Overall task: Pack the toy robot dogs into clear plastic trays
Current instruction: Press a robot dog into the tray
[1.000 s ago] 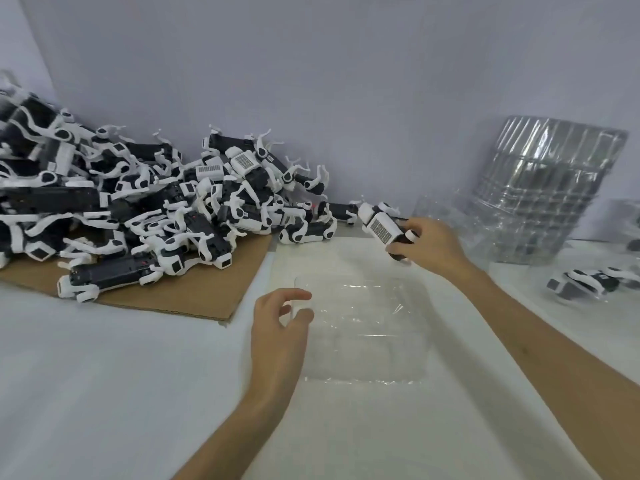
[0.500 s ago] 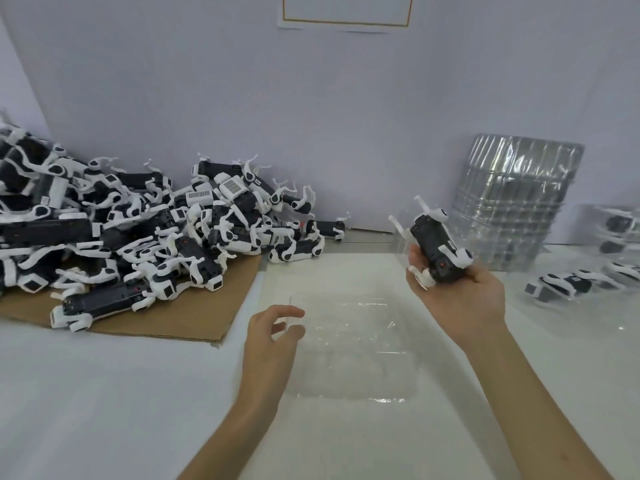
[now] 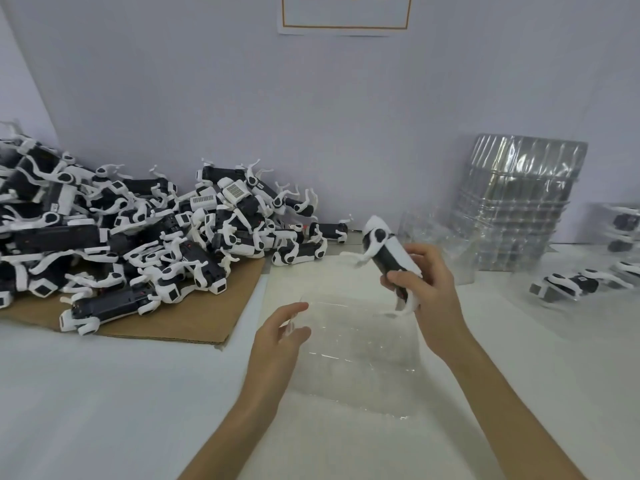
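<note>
Head view: right hand [image 3: 429,296] grips one toy robot dog [image 3: 384,252] by its body, above the clear tray [image 3: 356,348] and its far right corner. Left hand [image 3: 280,337] pinches that tray's left rim. Left of the tray lies a dog pile [image 3: 156,237] on cardboard [image 3: 194,323]; to its right, stacked trays [image 3: 519,209].

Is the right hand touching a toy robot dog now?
Touching. The head view shows the right hand with its fingers curled round the black body of the toy robot dog, no gap between them.
</note>
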{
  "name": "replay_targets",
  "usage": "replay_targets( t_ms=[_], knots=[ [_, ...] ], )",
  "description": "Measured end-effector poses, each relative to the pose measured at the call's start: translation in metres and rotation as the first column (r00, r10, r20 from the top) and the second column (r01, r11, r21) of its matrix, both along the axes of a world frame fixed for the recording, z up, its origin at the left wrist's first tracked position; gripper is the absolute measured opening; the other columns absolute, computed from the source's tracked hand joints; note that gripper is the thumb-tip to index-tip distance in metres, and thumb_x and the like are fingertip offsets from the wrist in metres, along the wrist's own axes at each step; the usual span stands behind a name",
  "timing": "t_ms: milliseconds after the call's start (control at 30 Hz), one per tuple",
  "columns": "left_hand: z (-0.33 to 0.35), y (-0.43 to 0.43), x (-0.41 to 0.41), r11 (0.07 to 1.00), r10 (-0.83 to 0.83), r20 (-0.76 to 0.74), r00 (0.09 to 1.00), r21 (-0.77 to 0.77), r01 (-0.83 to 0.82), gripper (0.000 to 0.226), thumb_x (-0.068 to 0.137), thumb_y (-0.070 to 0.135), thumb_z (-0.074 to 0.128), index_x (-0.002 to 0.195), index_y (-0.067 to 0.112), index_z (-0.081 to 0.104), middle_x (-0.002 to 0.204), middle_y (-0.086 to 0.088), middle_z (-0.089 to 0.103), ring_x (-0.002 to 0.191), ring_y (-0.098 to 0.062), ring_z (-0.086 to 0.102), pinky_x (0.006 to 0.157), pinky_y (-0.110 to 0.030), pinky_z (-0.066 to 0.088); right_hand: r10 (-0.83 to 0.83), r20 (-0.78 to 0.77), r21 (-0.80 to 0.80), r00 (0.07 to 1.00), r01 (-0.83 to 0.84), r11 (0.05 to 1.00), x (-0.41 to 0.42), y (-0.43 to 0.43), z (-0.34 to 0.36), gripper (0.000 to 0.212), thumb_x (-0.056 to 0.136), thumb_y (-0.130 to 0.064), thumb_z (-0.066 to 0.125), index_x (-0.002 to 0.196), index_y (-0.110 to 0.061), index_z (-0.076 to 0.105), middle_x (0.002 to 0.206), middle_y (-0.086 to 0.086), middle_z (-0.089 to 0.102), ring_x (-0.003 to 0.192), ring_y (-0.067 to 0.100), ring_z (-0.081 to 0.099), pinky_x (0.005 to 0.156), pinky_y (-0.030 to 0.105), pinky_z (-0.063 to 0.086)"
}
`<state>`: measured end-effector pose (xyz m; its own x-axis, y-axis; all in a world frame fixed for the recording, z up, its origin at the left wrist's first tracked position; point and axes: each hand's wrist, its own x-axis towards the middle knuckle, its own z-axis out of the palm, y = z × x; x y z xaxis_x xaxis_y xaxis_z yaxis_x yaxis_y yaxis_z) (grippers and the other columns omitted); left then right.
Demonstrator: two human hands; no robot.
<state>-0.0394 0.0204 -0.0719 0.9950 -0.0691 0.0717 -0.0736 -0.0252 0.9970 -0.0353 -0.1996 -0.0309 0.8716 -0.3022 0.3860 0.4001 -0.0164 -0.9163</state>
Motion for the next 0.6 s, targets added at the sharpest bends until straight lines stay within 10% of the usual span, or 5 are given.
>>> replay_targets(
  t_ms=[233, 600],
  knots=[
    [0.000, -0.001, 0.004, 0.998, 0.038, -0.079, 0.996, -0.051, -0.042, 0.038, 0.104, 0.023, 0.041, 0.106, 0.042, 0.073, 0.124, 0.023, 0.063, 0.124, -0.006, 0.055, 0.110, -0.036, 0.039, 0.076, -0.157, -0.427, 0.985, -0.138, 0.894, -0.004, 0.012, -0.006, 0.034, 0.085, -0.017, 0.076, 0.108, -0.038, 0.062, 0.098, -0.010, 0.072, 0.082, 0.021, 0.067, 0.075, 0.036, 0.055],
    [0.006, -0.002, -0.004, 0.998, -0.023, 0.004, 1.000, 0.064, 0.022, 0.044, 0.095, 0.005, 0.051, 0.116, 0.043, 0.060, 0.130, 0.017, 0.057, 0.116, 0.008, 0.049, 0.079, -0.011, 0.036, 0.078, -0.173, -0.629, 0.982, -0.171, 0.758, -0.007, 0.016, -0.006, 0.023, 0.090, -0.020, 0.067, 0.102, -0.041, 0.065, 0.089, -0.015, 0.066, 0.075, 0.014, 0.063, 0.076, 0.034, 0.051]
  ],
)
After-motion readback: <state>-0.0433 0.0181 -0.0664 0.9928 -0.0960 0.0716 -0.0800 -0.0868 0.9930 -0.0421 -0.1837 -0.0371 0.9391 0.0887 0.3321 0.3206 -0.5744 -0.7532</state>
